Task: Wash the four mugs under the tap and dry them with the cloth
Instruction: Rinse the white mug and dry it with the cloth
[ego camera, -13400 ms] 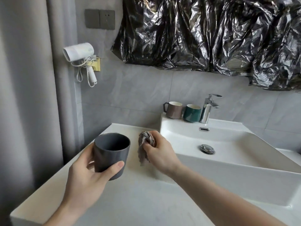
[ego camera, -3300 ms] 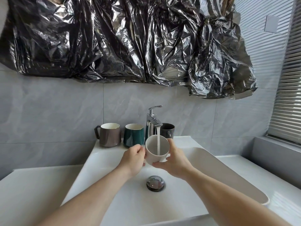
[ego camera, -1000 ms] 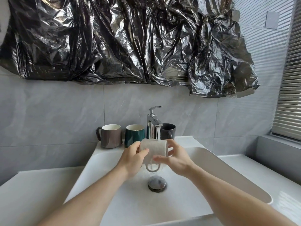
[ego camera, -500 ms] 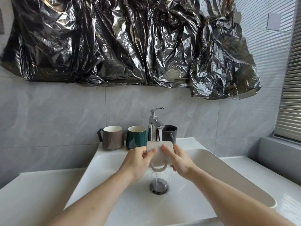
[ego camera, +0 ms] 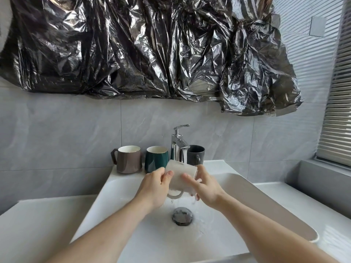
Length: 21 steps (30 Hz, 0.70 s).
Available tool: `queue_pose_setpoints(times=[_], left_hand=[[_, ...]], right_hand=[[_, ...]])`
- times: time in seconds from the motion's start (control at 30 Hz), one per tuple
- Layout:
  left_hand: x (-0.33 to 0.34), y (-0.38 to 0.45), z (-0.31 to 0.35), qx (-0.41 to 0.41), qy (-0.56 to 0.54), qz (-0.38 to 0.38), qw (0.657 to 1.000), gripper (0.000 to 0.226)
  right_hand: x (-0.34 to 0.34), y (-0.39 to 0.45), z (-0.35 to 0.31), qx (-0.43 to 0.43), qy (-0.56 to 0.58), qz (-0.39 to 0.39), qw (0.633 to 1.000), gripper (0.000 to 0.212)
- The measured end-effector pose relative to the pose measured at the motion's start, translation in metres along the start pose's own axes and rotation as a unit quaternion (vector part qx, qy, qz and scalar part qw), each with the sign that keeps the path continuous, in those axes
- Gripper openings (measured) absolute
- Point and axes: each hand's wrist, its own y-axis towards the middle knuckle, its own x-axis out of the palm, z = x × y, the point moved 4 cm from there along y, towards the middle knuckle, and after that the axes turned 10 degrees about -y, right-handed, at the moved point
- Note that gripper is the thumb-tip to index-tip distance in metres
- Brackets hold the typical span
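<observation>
Room: grey-tiled bathroom wall hung with crumpled black plastic sheet (ego camera: 152,48); white basin (ego camera: 121,186) below.
Change: half a second ago the white mug (ego camera: 180,175) sat lower; now its turned-up base meets the stream from the tap (ego camera: 179,147).
Meaning: likely outside rinse; drying remains.
Left hand (ego camera: 153,185): at 9 o'clock of mug, thumb and fingers pinching its wall.
Right hand (ego camera: 206,185): at 3 o'clock, fingers fairly straight, rubbing its side.
Mug: upside down, handle at 6 o'clock, above drain (ego camera: 182,215).
Others: brown mug (ego camera: 129,159), green mug (ego camera: 156,158), dark mug (ego camera: 196,154) on the ledge at 12 o'clock.
</observation>
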Motion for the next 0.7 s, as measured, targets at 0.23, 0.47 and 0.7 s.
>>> queue_pose_setpoints(times=[0.23,0.47,0.7], left_hand=[[-0.003,0.001,-0.003,-0.047,0.003,0.001,0.999,0.052],[0.003,0.003,-0.018,-0.119,-0.055,-0.037,0.991,0.05],[0.007,-0.008,-0.011,-0.245,-0.178,-0.104,0.947,0.062]], right_hand=[[0.001,0.002,-0.003,-0.057,-0.056,0.004,0.997,0.076],[-0.003,0.003,-0.005,-0.1,-0.116,0.036,0.988,0.076],[0.0,0.0,-0.012,-0.138,-0.103,0.037,0.984,0.073]])
